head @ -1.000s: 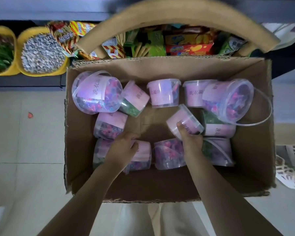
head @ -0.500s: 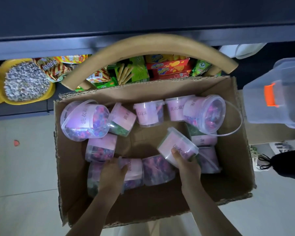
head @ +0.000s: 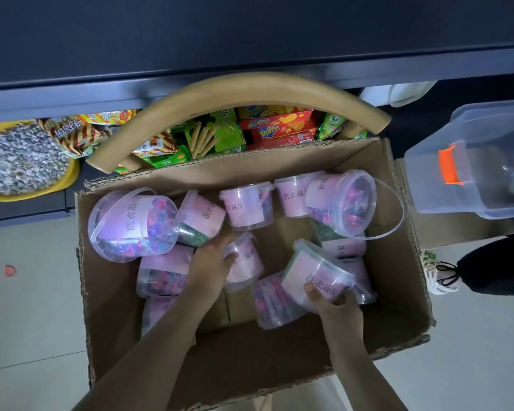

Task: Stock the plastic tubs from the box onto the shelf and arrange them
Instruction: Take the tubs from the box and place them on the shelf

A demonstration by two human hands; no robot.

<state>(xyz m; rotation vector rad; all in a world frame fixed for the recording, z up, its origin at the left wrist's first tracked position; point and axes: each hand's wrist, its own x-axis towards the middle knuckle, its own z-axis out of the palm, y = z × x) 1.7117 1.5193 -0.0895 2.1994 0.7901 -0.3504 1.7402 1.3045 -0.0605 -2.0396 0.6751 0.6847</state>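
The shelf [head: 72, 96] runs long and dark in front of me. Under it sits the big box [head: 250, 366], with lots of pink tubs [head: 131, 223] lying inside. I think I am at the picking-up step, as both my hands are low in the box. Next I must lift two tubs over the box wall and stand them on the shelf. My left hand [head: 211, 262] is wrapped round a small tub [head: 247, 262]. My right hand [head: 339, 310] holds a tilted tub [head: 315, 274] from under, thumb on its label.
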